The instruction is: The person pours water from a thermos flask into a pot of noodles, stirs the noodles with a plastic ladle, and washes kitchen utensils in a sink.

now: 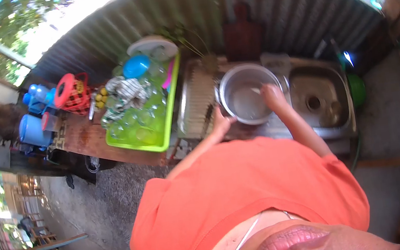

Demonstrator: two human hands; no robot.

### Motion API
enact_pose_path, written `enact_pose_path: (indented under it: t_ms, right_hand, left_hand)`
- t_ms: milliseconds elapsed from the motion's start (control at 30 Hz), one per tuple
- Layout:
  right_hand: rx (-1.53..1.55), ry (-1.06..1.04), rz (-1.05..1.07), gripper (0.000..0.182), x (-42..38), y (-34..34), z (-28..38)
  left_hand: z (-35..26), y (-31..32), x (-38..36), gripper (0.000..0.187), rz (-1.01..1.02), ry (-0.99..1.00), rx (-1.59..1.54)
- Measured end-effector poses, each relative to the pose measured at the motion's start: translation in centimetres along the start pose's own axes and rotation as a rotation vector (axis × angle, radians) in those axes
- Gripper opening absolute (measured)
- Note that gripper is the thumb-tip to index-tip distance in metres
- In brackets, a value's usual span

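A round metal pot (pixel 225 78) stands on the steel sink's drainboard, with cloudy liquid inside. My left hand (pixel 221 122) holds the pot at its left side near the handle, thumb and fingers apart around the edge. My right hand (pixel 272 96) reaches over the pot's right rim with its fingers bent inside. Whatever those fingers hold, if anything, is too blurred to make out. To the right of the pot lies the sink basin (pixel 302 85), its drain showing.
A lime green tray (pixel 164 140) with glasses, a blue bowl (pixel 136 66) and a patterned cloth (pixel 126 90) stands left. Farther left are a red-lidded basket (pixel 73 94) and a blue container (pixel 33 130). A cutting board (pixel 243 34) hangs on the corrugated metal wall (pixel 184 12).
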State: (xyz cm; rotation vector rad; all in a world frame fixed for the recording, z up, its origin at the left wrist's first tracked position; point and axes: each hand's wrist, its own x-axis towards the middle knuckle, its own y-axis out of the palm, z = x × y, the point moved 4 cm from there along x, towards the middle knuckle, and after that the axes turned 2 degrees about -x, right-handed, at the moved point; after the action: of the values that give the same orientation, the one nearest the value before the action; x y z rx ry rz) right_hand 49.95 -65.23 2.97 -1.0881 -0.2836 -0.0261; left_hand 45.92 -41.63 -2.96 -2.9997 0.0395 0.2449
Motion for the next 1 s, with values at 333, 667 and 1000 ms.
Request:
enact_pose_path:
  t_ms: [333, 667, 1000]
  right_hand:
    - [0.197, 0.113, 0.214, 0.015, -2.5, 0.0, 2.1]
    - [0.325, 0.15, 0.003, 0.016, 0.8, -3.3, 2.7]
    - [0.222, 0.188, 0.108, 0.02, 1.9, 0.5, -1.3]
  left_hand:
    - [-3.9, 0.2, -1.5, 0.078, 0.032, -0.024, -0.072]
    - [-1.3, -0.1, -0.3, 0.081, 0.049, 0.022, -0.015]
    - [-2.6, 0.1, -0.9, 0.083, 0.059, -0.042, -0.034]
